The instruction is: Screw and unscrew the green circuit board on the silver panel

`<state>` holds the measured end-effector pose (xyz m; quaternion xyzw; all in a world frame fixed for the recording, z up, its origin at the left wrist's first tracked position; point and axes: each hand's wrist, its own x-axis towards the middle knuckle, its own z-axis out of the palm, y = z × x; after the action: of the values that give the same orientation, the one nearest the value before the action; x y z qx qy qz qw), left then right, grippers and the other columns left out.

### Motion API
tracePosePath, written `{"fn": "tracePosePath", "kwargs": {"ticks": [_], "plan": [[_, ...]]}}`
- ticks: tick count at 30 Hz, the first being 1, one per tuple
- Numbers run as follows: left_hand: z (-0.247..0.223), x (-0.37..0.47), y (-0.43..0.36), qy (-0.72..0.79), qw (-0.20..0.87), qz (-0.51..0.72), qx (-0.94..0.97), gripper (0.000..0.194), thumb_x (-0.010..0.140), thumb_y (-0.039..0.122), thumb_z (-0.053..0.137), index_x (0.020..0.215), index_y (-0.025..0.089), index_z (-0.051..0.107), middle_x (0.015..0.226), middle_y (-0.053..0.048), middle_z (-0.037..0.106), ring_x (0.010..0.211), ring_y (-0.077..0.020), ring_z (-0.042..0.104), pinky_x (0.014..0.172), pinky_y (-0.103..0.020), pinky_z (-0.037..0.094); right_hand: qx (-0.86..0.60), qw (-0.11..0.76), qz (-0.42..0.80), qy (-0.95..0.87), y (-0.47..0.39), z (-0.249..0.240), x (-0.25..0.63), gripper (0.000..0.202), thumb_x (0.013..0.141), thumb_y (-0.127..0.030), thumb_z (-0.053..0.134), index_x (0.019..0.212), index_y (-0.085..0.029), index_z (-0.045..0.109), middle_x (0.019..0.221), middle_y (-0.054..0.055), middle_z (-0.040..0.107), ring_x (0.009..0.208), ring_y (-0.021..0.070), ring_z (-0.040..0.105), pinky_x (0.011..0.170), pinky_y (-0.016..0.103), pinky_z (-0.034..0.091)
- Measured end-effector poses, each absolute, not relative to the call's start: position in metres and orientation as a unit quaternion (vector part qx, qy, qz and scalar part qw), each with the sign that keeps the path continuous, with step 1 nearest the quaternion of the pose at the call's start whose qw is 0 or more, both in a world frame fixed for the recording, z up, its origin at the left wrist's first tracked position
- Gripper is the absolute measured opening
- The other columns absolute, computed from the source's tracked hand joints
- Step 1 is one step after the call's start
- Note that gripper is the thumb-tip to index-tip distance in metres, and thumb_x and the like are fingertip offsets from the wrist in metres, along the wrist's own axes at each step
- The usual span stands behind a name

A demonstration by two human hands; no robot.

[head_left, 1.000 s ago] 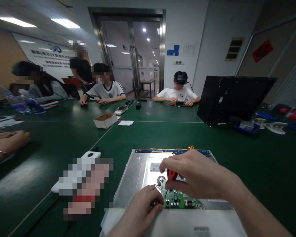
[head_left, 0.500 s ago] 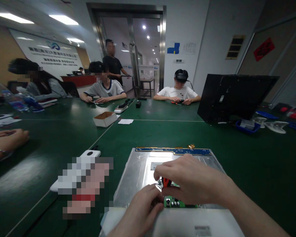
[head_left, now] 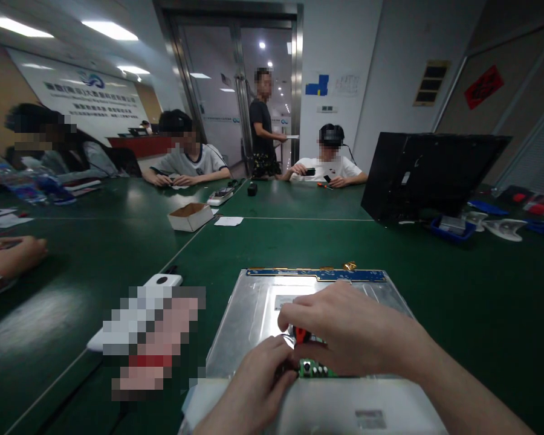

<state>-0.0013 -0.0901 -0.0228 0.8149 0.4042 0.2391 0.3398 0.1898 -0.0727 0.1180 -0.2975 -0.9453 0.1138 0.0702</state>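
Note:
A flat metal panel (head_left: 240, 326) with a blue circuit strip (head_left: 299, 274) along its far edge lies before me. My right hand (head_left: 340, 329) is closed round a red and black tool (head_left: 301, 334) above the panel's middle. Just left of it, my left hand (head_left: 267, 374) has its fingers bent together beside a green circuit board (head_left: 315, 368); whatever they pinch is hidden. Part of the board is covered by my right hand. Nearest me is a white, smooth part (head_left: 335, 405) with a small label.
A white device (head_left: 163, 283) and a partly blurred pink object (head_left: 176, 326) lie left of the panel. Farther off are an open box (head_left: 190, 219), a black monitor (head_left: 435, 175) and a blue tray (head_left: 453, 232). Several people are around the table; another person's hand (head_left: 25, 257) is at far left.
The standing person has moved right, in front of the door. The person in white across the table has raised one hand with a dark object. My hands keep nearly the same pose.

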Motion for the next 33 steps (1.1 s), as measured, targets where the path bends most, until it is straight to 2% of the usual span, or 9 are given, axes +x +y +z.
{"fn": "tracePosePath", "kwargs": {"ticks": [7,21,26,33], "plan": [[-0.0219,-0.0012,-0.0904,0.396,0.334,0.248,0.819,0.025,0.078,0.007,0.050,0.095,0.020,0.062,0.100,-0.005,0.067,0.093,-0.0219,0.059,0.081,-0.031,0.045,-0.299,0.067,0.107,-0.946,-0.0733,0.1173,0.1885,0.011,0.087,-0.023,0.062,0.096,-0.021,0.057,0.087,-0.001,0.068,0.068,0.0128,0.057,0.052,0.026,0.023],[-0.0239,0.0003,-0.0906,0.392,0.322,0.262,0.821,0.023,0.080,0.009,0.049,0.094,0.020,0.063,0.096,-0.005,0.067,0.090,-0.0221,0.060,0.081,-0.032,0.046,-0.296,0.058,0.097,-0.948,-0.0750,0.1183,0.1879,0.009,0.087,-0.022,0.062,0.093,-0.021,0.056,0.086,-0.002,0.067,0.068,0.0122,0.057,0.051,0.027,0.023],[-0.0255,-0.0007,-0.0915,0.393,0.321,0.273,0.817,0.022,0.080,0.009,0.049,0.094,0.020,0.062,0.101,-0.006,0.067,0.092,-0.0225,0.060,0.082,-0.032,0.046,-0.305,0.065,0.081,-0.947,-0.0759,0.1159,0.1871,0.008,0.087,-0.024,0.062,0.088,-0.020,0.056,0.080,-0.002,0.066,0.063,0.0112,0.054,0.050,0.027,0.021],[-0.0293,-0.0013,-0.0896,0.389,0.323,0.267,0.820,0.013,0.083,0.012,0.049,0.087,0.020,0.059,0.093,-0.005,0.067,0.086,-0.0218,0.060,0.075,-0.030,0.044,-0.312,0.065,0.092,-0.943,-0.0785,0.1164,0.1880,0.010,0.085,-0.025,0.060,0.092,-0.020,0.055,0.086,0.000,0.065,0.067,0.0136,0.054,0.051,0.027,0.022]]}}
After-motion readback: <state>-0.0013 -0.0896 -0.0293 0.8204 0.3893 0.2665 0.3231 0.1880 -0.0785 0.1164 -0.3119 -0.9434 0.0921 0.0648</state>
